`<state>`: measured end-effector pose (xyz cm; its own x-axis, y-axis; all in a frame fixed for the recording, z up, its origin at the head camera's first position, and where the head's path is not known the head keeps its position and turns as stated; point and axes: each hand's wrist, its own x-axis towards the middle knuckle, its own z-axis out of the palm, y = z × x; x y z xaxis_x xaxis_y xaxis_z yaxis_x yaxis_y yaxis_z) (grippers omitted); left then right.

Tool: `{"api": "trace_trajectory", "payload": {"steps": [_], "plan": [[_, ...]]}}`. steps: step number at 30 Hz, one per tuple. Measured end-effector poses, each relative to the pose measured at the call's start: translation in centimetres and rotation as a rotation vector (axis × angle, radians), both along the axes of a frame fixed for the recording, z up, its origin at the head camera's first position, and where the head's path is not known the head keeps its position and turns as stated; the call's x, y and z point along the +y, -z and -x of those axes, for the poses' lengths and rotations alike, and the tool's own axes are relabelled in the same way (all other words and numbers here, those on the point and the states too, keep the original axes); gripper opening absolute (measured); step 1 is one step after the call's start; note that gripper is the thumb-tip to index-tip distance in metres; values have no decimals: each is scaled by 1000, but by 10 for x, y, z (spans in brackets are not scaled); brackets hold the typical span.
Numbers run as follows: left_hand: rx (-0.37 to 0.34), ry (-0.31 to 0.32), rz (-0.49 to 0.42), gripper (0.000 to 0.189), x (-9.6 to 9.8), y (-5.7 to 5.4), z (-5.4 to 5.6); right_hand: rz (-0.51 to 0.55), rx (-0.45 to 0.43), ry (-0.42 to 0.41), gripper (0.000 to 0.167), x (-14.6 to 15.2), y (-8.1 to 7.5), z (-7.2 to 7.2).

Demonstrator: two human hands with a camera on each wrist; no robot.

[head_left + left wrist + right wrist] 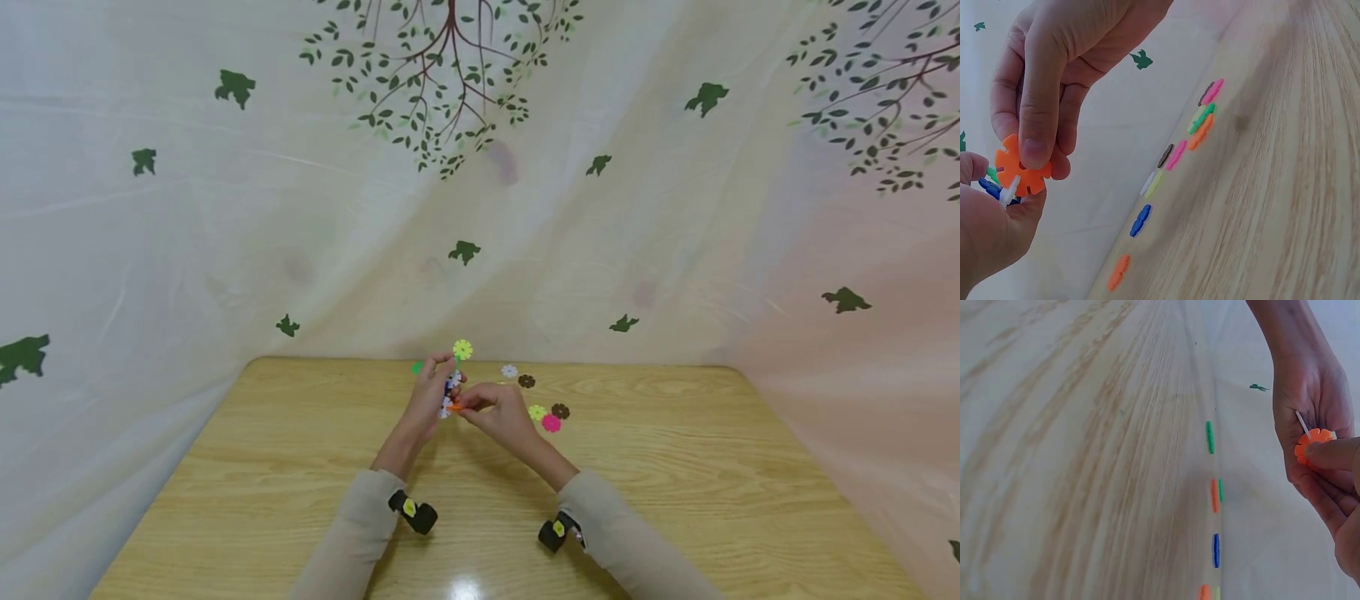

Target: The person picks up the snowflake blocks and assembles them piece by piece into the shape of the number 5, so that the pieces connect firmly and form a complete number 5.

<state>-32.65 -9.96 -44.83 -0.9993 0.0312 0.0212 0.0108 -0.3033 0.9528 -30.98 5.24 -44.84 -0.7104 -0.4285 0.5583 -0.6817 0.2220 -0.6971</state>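
My left hand holds a joined group of notched plastic flower discs above the table. White discs and a blue disc show at its fingers, and a yellow-green disc sticks up at the far end. Thumb and fingers of my right hand pinch an orange flower disc. In the left wrist view a white disc, seen edge-on, meets the orange one at a notch. The left palm faces the orange disc in the right wrist view, and the fingers partly hide the group.
Loose flower discs lie on the wooden table: a pink one, brown ones, a white one, and green, blue and orange ones. A leaf-printed cloth hangs behind the table's far edge.
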Motion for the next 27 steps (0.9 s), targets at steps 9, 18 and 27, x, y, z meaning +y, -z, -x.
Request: {"api": "trace_trajectory", "payload": {"steps": [9, 18, 27], "plan": [[-16, 19, -37, 16, -3, -5, -2, -17, -7, 5, 7, 2, -3, 1], [-22, 78, -27, 21, -7, -7, -3, -65, -50, -11, 6, 5, -5, -1], [-6, 96, -11, 21, -11, -7, -3, -70, -50, -36, 6, 7, -35, -22]]}}
